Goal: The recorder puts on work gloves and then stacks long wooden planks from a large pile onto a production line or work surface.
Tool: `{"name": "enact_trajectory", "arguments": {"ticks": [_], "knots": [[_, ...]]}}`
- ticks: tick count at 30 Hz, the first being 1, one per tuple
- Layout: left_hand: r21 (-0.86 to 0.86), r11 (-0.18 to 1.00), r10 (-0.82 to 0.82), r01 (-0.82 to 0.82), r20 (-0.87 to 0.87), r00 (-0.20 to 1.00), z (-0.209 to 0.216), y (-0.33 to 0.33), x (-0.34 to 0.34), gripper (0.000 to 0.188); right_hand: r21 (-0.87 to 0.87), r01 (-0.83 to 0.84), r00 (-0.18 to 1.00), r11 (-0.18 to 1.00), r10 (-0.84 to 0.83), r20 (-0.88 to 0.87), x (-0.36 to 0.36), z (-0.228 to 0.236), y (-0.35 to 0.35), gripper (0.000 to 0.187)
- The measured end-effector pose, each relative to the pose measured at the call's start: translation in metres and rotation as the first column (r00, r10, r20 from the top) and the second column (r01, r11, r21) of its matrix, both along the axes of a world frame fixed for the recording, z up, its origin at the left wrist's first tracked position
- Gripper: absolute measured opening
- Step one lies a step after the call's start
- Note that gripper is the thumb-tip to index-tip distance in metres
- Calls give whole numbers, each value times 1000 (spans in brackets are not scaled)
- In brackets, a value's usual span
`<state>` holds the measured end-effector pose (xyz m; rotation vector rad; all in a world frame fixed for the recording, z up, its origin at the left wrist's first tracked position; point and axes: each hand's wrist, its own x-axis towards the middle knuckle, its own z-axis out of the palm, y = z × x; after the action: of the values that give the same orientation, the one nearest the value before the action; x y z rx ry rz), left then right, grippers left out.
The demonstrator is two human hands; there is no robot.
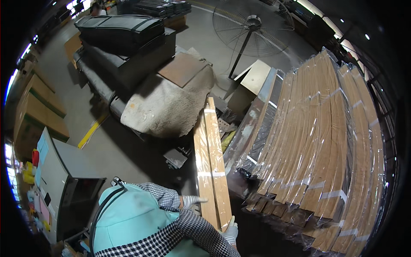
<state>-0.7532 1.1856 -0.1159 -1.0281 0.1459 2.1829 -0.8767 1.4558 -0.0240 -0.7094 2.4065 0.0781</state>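
Note:
Both my hands wear white striped gloves. They hold a long, narrow brown pack (216,165) made of two side-by-side lengths in clear film, with white bands across it. My left hand (192,203) grips its left edge near the close end, one digit laid over the top and the others curled lower down. My right hand (231,232) is closed round the near right corner, thumb on top, its other fingers mostly hidden. The pack's far end lies beside a rough grey cloth cover (167,103).
Many similar film-wrapped brown lengths (317,141) are stacked at right. A brown sheet (183,70) lies on the cloth, near dark stacked panels (124,32). A stand fan (252,23) stands at the back. A light-coloured cabinet (72,158) and cartons (40,109) are at left.

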Motion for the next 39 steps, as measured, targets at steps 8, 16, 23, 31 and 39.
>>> {"name": "enact_trajectory", "arguments": {"ticks": [8,16,23,31,39], "knots": [[-131,965,232,-228,20,972,40,-47,21,27,-71,-249,968,966,251,28,-23,22,-45,116],[-32,831,556,-556,11,831,62,-78,19,55,-40,-467,873,883,455,-174,-43,94,-145,115],[-409,680,660,-608,-19,751,90,-135,-15,89,-7,-518,824,855,497,-273,-49,132,-270,102],[-5,641,748,-768,-221,626,57,-171,-24,84,-199,-550,818,811,477,-321,-66,133,-309,79],[-376,394,885,-839,-90,456,-3,-294,-86,79,-584,-733,572,350,-148,-807,-81,272,-321,44]]}}
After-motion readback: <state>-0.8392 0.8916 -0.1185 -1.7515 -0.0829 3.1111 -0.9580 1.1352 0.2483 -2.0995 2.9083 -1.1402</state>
